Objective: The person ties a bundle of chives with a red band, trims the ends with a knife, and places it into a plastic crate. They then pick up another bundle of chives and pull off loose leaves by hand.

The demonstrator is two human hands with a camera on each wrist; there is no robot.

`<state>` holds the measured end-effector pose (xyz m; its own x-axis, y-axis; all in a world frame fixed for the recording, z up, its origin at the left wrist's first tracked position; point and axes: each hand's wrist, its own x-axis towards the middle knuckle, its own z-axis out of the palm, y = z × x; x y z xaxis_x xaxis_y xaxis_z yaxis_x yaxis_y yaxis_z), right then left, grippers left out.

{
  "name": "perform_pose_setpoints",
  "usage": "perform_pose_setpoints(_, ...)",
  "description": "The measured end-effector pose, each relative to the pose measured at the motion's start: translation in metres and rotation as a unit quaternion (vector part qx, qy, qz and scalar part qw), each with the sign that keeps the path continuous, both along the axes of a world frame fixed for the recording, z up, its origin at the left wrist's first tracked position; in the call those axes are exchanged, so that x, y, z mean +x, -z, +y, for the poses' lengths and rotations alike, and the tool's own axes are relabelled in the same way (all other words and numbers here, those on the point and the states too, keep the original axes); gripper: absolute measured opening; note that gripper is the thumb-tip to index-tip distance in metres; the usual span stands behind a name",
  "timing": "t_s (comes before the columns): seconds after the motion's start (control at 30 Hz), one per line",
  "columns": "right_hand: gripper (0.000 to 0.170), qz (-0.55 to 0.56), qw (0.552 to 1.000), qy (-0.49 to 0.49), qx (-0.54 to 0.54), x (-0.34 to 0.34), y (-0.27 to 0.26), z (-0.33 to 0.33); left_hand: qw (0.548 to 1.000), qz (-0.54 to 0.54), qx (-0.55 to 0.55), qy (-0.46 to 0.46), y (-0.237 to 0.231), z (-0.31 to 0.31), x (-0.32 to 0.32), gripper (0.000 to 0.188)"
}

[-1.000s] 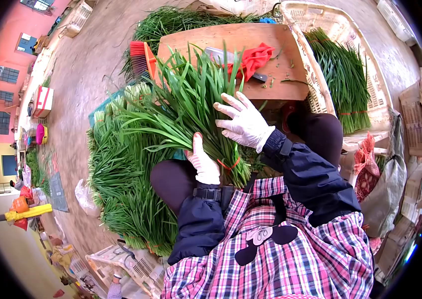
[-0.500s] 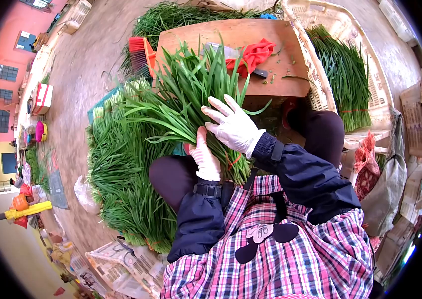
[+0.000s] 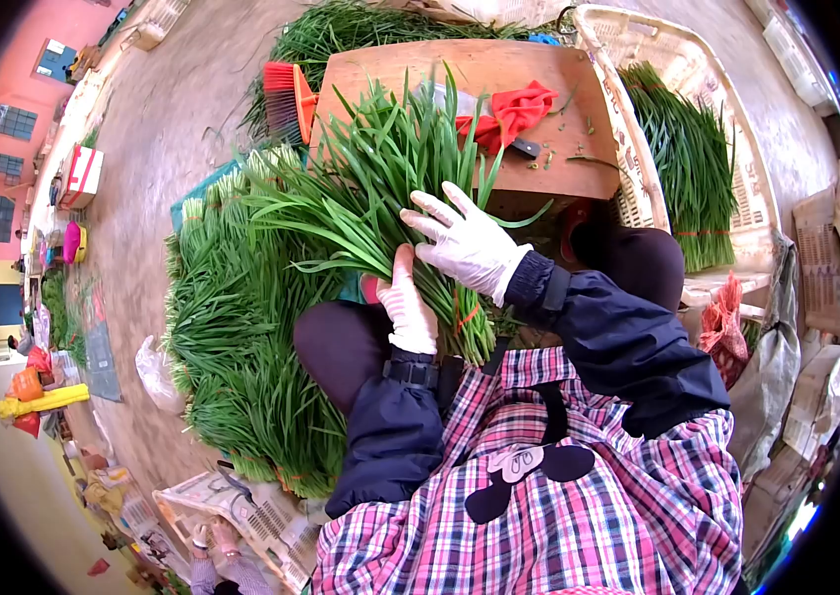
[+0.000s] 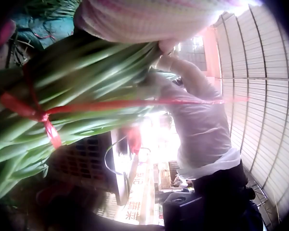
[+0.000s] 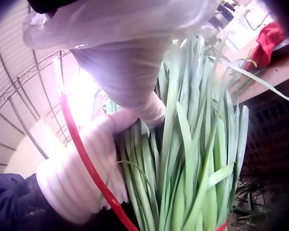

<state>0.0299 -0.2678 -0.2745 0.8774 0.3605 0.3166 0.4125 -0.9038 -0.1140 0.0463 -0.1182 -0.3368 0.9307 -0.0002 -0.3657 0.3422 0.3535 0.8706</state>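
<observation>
My left hand, in a pink-striped glove, grips a bunch of garlic chives around its lower leaves, thumb on top. A red tie circles the stalks below that grip, and a loose end trails from its knot in the left wrist view. My right hand, white-gloved, rests on the bunch's right side with its fingers extended and spread. In the right wrist view its thumb touches the leaves close to the left thumb. The leaf tips fan out over the board; the left fingers behind the bunch are hidden.
A wooden board ahead bears a red cloth and a dark-handled knife. Tied bunches are piled at left. A cream crate at right holds more chives. A red brush stands by the board.
My right hand has shifted left onto the leaves, nearer my left thumb. The left hand keeps its hold, and the bunch has moved slightly left. Another person's hands appear at lower left.
</observation>
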Motion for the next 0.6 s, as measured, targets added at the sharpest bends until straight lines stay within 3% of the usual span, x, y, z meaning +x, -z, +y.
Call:
perform_pose_setpoints(0.1,0.006,0.012,1.000,-0.028,-0.003,0.001,-0.002,-0.002,0.999,0.010,-0.051,-0.008,-0.019,-0.010,-0.002,0.048)
perform_pose_setpoints(0.4,0.010,0.005,0.992,-0.123,-0.010,-0.002,0.004,-0.015,0.998,-0.006,-0.055,0.013,-0.023,-0.008,-0.003,0.043)
perform_pose_setpoints(0.5,0.007,-0.016,0.988,-0.154,0.003,-0.003,0.010,-0.017,0.986,-0.073,0.134,0.066,-0.006,0.001,-0.004,0.045)
perform_pose_setpoints(0.53,0.007,-0.008,0.987,-0.163,0.004,-0.004,0.007,-0.018,0.999,-0.004,0.044,0.020,-0.019,-0.006,-0.004,0.046)
perform_pose_setpoints(0.6,0.007,0.012,0.983,-0.176,-0.042,-0.005,0.003,-0.020,0.984,-0.110,0.119,0.069,0.008,0.005,-0.006,0.046)
